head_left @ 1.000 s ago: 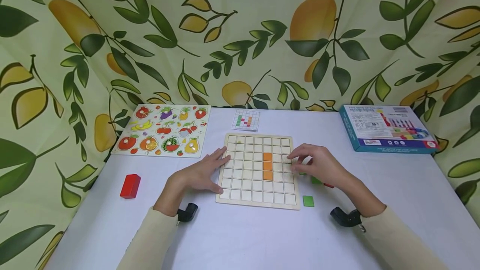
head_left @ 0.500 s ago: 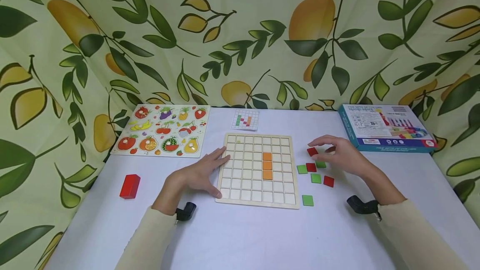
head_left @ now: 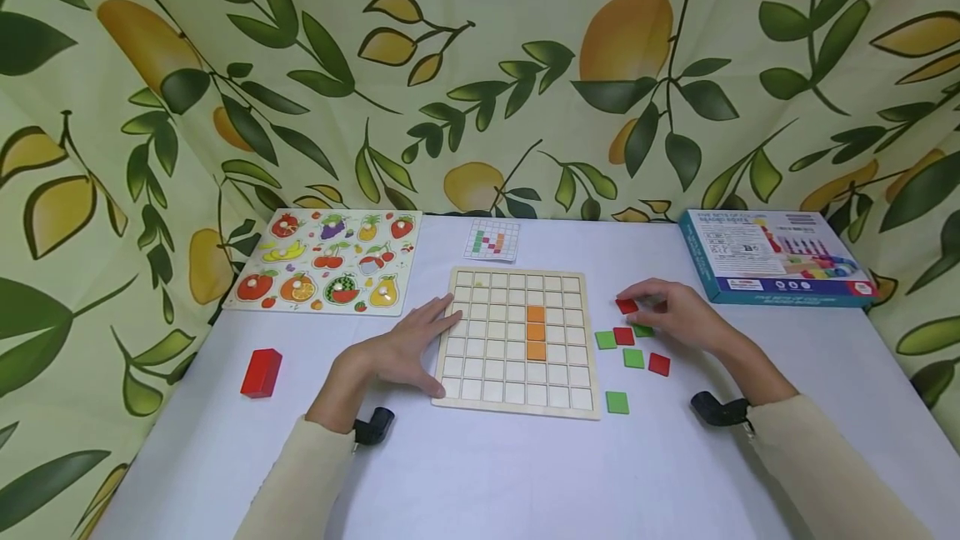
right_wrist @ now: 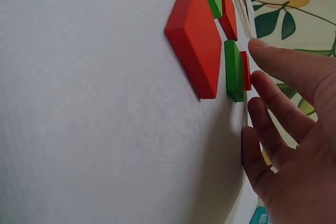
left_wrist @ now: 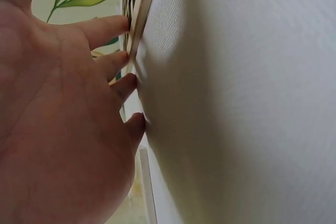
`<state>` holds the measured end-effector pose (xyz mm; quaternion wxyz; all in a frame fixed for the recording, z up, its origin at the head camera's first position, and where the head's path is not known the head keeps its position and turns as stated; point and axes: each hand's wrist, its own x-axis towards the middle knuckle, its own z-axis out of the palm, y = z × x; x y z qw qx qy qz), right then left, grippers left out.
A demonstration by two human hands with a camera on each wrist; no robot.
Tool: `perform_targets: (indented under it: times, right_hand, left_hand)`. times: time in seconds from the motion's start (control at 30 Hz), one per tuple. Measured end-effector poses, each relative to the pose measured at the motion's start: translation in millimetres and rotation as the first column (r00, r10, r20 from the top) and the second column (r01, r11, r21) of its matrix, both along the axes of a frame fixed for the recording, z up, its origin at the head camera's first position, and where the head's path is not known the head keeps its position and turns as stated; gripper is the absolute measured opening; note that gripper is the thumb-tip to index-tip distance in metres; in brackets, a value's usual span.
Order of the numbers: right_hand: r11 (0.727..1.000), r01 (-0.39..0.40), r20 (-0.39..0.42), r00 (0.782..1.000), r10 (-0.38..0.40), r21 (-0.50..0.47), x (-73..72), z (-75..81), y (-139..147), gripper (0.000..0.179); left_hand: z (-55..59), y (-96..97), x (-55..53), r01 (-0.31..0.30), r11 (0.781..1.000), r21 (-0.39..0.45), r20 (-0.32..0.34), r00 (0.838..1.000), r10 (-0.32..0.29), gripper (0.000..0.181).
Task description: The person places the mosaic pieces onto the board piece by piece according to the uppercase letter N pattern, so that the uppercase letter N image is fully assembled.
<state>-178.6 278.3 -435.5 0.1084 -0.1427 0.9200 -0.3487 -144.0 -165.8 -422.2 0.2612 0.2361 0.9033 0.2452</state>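
A wooden grid board [head_left: 491, 408] lies mid-table, with a column of three orange tiles [head_left: 536, 332] in its cells. My left hand [head_left: 405, 344] rests spread along the board's left side, fingertips and thumb at the edge. The left wrist view shows that hand's palm and fingertips [left_wrist: 128, 85] against the frame. To the board's right, my right hand [head_left: 678, 315] reaches over a red tile [head_left: 627, 306], fingertips right at it. A green tile [head_left: 643, 330] lies partly under this hand. In the right wrist view, the thumb and fingers [right_wrist: 273, 56] are loosely bent beside the red tile [right_wrist: 245, 71].
Nearby lie more red tiles [head_left: 659, 365] and green tiles [head_left: 617, 402]. A patterned grid card [head_left: 491, 240] sits behind the board. A fruit puzzle board [head_left: 322, 261] and a red block [head_left: 261, 372] are at left, a boxed set [head_left: 776, 257] at back right.
My right hand has moved from the board's right edge to the far red tile, uncovering the loose tiles; its fingertips have since come down closer to that tile. The left hand stays put.
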Motion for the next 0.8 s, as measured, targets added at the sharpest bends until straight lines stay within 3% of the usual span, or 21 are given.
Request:
perform_targets:
  times: [0.8]
  right_hand:
    - [0.997, 0.059, -0.015, 0.998, -0.059, 0.052, -6.9, -2.1, -3.9, 0.024]
  left_hand:
    - [0.9, -0.3, -0.4, 0.005, 1.000, -0.007, -0.009, 1.000, -0.005, 0.112]
